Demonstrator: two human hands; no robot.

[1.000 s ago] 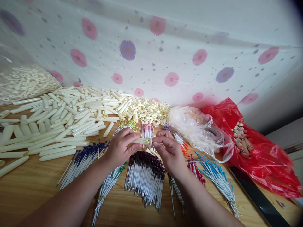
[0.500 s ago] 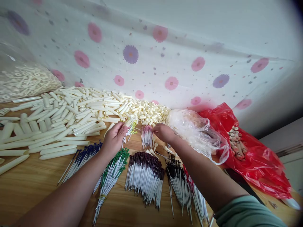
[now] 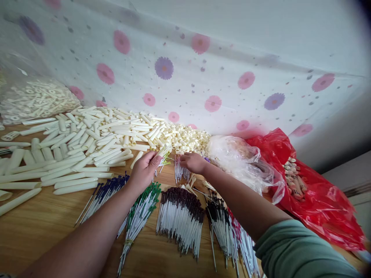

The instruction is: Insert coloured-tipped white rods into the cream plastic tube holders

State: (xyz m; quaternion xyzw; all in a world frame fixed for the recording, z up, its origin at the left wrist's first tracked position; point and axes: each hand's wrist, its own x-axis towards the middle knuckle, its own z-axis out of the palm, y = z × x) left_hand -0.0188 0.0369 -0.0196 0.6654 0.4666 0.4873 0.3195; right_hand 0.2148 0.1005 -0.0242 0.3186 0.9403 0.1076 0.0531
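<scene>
My left hand (image 3: 146, 168) is closed on a short cream plastic pen part (image 3: 164, 150), held between thumb and fingers above a bunch of yellow-tipped pen refills (image 3: 164, 160). My right hand (image 3: 193, 162) is pinched just to the right, over the pink-tipped refills (image 3: 180, 174). A thin pale stick, seemingly a refill, runs from its fingertips toward the pen part; its end is too small to make out. Nearer to me lie dark purple-tipped refills (image 3: 181, 220), green-tipped ones (image 3: 139, 216) and blue-tipped ones (image 3: 106, 195).
Cream pen barrels (image 3: 87, 146) and small slotted parts (image 3: 188, 139) are heaped along the back. Black-tipped refills (image 3: 222, 224) lie front right, red-tipped ones beside them. A clear bag (image 3: 243, 162) and a red bag (image 3: 324, 212) stand right; a bag of white parts (image 3: 37, 100) stands left.
My right hand has moved left, closer to my left hand, and now covers part of the pink-tipped refills. My left hand still holds the pen part. The view has shifted slightly.
</scene>
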